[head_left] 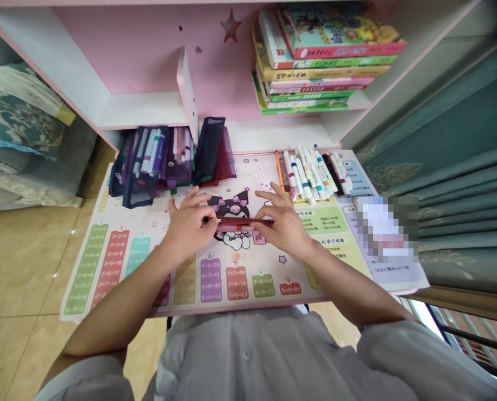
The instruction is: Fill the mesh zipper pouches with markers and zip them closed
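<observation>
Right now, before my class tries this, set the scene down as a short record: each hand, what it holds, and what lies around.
left hand: pinching the left end of a slim dark red item
right hand: fingers on that item's right end
held item: seen nearly edge-on, perhaps a pouch; contents cannot be told
back left: mesh pouches, some with pens inside
back right: loose markers, mostly white-barrelled
shelf: stacked books
surface: mat printed with multiplication tables
far right: pixelated object, unidentifiable
</observation>
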Motion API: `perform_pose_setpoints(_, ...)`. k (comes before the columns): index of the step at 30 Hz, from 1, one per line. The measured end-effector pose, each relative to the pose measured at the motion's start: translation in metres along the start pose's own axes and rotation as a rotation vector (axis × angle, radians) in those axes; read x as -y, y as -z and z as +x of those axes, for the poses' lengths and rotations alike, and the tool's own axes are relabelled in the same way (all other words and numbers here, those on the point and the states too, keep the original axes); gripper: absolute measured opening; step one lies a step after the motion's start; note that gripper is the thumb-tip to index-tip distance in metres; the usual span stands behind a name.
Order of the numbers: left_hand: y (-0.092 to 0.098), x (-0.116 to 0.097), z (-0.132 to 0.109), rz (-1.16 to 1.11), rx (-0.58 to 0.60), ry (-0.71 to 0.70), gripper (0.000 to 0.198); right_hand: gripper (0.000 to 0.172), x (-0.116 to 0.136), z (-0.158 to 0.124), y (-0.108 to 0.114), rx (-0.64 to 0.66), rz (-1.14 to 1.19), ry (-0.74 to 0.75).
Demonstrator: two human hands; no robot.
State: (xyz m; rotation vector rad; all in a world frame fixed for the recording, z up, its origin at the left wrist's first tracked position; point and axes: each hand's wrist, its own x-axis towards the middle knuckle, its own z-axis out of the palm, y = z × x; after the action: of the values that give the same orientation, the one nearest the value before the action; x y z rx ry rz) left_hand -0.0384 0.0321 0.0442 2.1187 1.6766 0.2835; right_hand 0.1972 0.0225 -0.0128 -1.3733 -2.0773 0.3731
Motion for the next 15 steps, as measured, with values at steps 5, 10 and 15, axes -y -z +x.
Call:
perform_pose_setpoints(5, 0.0036, -0.0004, -0.0013, -0.013, -0.003, 0.006, 0.022, 0.013, 0.0016, 0.0003, 0.0017, 0.004, -0.004, -0.005)
perform_pose_setpoints(10, 0.0077, -0.0011, -0.0018, -0.034, -0.009, 0.031, 0.022, 0.014, 0.001, 0.0004, 0.0029, 0.016, -0.014, -0.022)
perform_pose_setpoints(15, 0.0093, -0.0003, -0.0016, -0.03, 0.001, 0.044, 0.023, 0.015, 0.0004, -0.0005, 0.0028, 0.024, -0.023, -0.016)
